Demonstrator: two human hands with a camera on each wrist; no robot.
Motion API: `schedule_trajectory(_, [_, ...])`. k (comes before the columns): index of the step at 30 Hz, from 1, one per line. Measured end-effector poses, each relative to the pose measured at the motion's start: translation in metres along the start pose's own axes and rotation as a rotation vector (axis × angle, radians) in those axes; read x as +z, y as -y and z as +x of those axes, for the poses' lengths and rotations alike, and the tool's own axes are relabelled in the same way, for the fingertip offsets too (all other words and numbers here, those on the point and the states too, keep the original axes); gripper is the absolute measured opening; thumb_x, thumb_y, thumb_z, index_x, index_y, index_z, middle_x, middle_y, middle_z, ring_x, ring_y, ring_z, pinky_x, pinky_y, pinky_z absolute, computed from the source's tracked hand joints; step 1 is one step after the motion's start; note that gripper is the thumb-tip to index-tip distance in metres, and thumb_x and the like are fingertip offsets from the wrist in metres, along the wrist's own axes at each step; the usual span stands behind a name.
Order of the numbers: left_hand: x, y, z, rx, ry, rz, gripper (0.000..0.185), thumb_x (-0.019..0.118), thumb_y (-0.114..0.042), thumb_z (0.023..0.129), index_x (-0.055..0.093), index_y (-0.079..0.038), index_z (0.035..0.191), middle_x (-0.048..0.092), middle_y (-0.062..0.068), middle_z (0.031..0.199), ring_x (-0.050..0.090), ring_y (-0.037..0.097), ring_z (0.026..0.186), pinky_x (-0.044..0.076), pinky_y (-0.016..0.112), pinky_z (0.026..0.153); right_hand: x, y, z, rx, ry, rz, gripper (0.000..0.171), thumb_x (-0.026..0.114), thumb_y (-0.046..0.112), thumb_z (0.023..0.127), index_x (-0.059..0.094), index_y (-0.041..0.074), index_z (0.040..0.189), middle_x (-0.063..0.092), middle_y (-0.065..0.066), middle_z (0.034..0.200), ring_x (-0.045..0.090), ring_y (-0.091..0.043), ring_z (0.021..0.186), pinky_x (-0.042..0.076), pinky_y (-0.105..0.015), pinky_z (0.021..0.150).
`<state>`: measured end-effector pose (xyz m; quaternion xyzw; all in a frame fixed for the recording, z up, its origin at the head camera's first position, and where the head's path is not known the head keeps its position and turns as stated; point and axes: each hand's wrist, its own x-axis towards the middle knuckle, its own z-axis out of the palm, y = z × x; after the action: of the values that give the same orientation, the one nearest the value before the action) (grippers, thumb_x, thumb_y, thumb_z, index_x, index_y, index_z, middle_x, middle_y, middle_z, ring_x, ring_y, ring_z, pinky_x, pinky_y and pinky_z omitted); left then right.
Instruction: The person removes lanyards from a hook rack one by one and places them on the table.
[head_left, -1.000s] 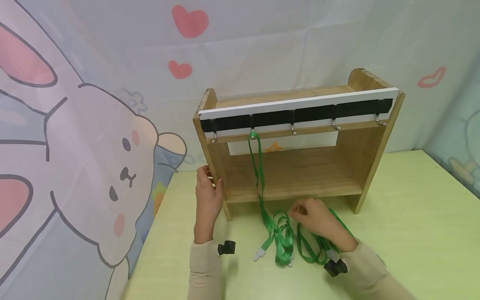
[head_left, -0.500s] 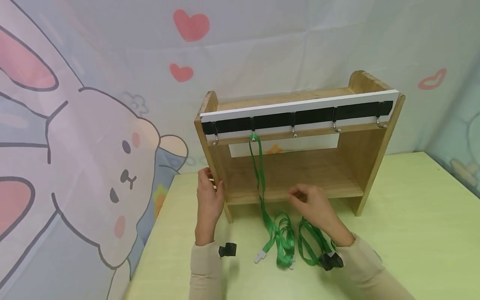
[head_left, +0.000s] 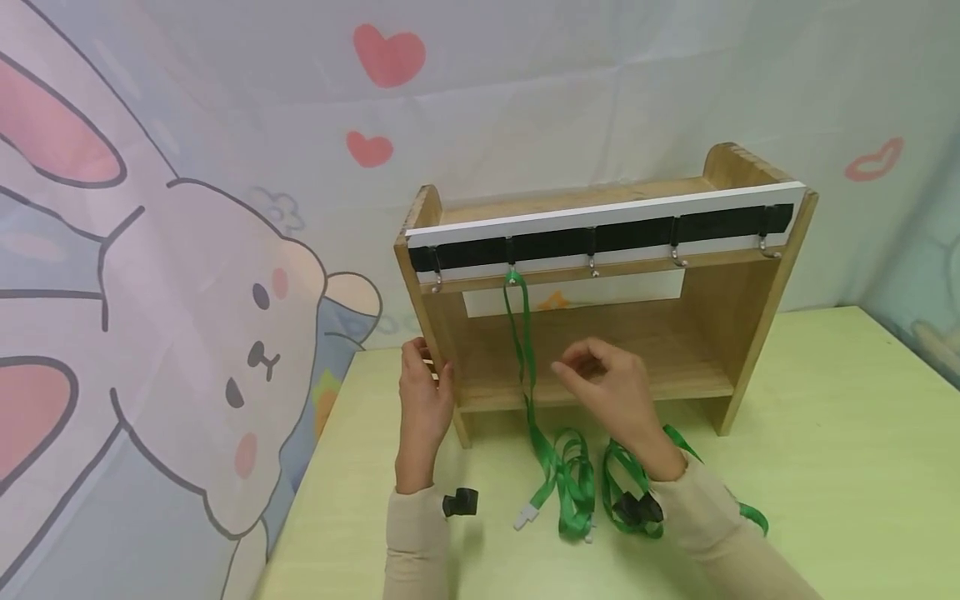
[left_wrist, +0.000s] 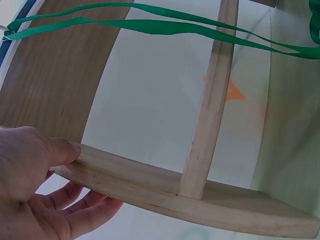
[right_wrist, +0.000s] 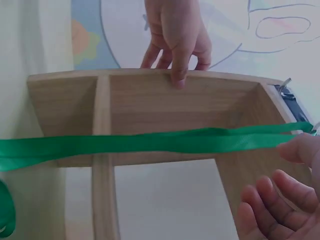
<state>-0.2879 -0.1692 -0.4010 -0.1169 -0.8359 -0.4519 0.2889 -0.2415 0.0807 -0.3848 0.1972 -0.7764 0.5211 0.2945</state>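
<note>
Left hand gripped left side panel of wooden rack, thumb on front edge. Right hand hovered, fingers loosely curled, holding nothing, just beside green lanyard hanging from second hook, tail on table.

I wear long beige sleeves on both arms, snug at the cuffs. A small black camera is strapped at each wrist — one beside my left hand, one under my right hand (both hands bare, no rings).
</note>
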Motion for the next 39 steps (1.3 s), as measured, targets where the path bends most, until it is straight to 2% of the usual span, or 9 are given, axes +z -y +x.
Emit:
schedule_trajectory(7, [0.005, -0.002, -0.003, 0.011, 0.005, -0.004, 0.037, 0.061, 0.005, 0.097, 0.040, 0.005, 0.127, 0.054, 0.026, 0.114, 0.060, 0.036, 0.091, 0.057, 0.047, 0.076, 0.009, 0.007, 0.007, -0.063, -0.103, 0.021, 0.021, 0.084, 0.003, 0.081, 0.067, -0.002, 0.093, 0.068, -0.011, 0.087, 0.065, -0.024, 0.077, 0.055, -0.027, 0.068])
schedule_trajectory(12, [0.007, -0.003, -0.004, 0.018, 0.005, -0.003, 0.036, 0.062, 0.004, 0.097, 0.041, 0.005, 0.126, 0.054, 0.026, 0.113, 0.060, 0.035, 0.090, 0.057, 0.046, 0.075, 0.019, 0.012, 0.013, -0.068, -0.155, 0.032, 0.029, 0.086, 0.003, 0.077, 0.065, 0.000, 0.096, 0.066, -0.012, 0.089, 0.064, -0.031, 0.081, 0.056, -0.034, 0.069])
schedule_trajectory(21, [0.006, -0.003, -0.002, 0.049, 0.004, 0.012, 0.038, 0.061, 0.005, 0.097, 0.039, 0.006, 0.128, 0.054, 0.027, 0.114, 0.060, 0.036, 0.089, 0.057, 0.045, 0.073, 0.039, 0.022, 0.026, -0.053, -0.204, 0.034, 0.039, 0.088, 0.005, 0.076, 0.059, -0.003, 0.101, 0.062, -0.014, 0.093, 0.062, -0.029, 0.083, 0.056, -0.048, 0.068])
schedule_trajectory(24, [0.006, -0.001, -0.002, 0.048, 0.002, 0.021, 0.038, 0.061, 0.005, 0.097, 0.039, 0.006, 0.128, 0.054, 0.027, 0.114, 0.060, 0.036, 0.090, 0.058, 0.045, 0.073, 0.043, 0.025, 0.028, -0.053, -0.208, 0.027, 0.040, 0.088, 0.005, 0.076, 0.058, -0.004, 0.100, 0.061, -0.014, 0.091, 0.061, -0.026, 0.081, 0.056, -0.046, 0.066])
schedule_trajectory(31, [0.005, 0.000, -0.003, 0.030, -0.001, 0.023, 0.037, 0.061, 0.004, 0.097, 0.040, 0.005, 0.128, 0.054, 0.026, 0.114, 0.060, 0.034, 0.090, 0.058, 0.045, 0.073, 0.050, 0.024, 0.032, -0.045, -0.182, -0.051, 0.037, 0.086, 0.005, 0.078, 0.057, -0.003, 0.099, 0.059, -0.013, 0.088, 0.060, -0.024, 0.079, 0.056, -0.036, 0.066])
schedule_trajectory(39, [-0.001, 0.001, -0.001, 0.036, -0.010, 0.022, 0.037, 0.061, 0.005, 0.096, 0.041, 0.005, 0.126, 0.054, 0.026, 0.113, 0.059, 0.035, 0.089, 0.057, 0.045, 0.073, 0.054, 0.026, 0.035, -0.032, -0.167, -0.042, 0.013, 0.071, 0.000, 0.086, 0.062, -0.002, 0.095, 0.064, -0.013, 0.086, 0.063, -0.025, 0.076, 0.053, -0.037, 0.065])
